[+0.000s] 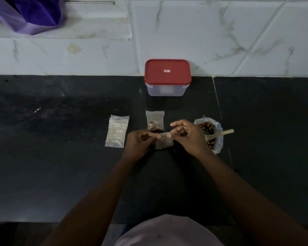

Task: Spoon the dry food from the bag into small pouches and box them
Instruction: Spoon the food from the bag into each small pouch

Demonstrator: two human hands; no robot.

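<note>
Both hands hold one small clear pouch by its top edge just above the black counter. My left hand pinches the left end of that edge and my right hand pinches the right end. Dark dry food shows inside the pouch. A filled pouch lies flat just beyond the hands. A stack of empty pouches lies to the left. The open bag of dry food sits to the right with a plastic spoon resting in it. The clear box stands at the back, its red lid on.
The black counter runs to a white marble-tiled wall behind the box. A purple cloth hangs at the upper left. The counter's front edge is near my body.
</note>
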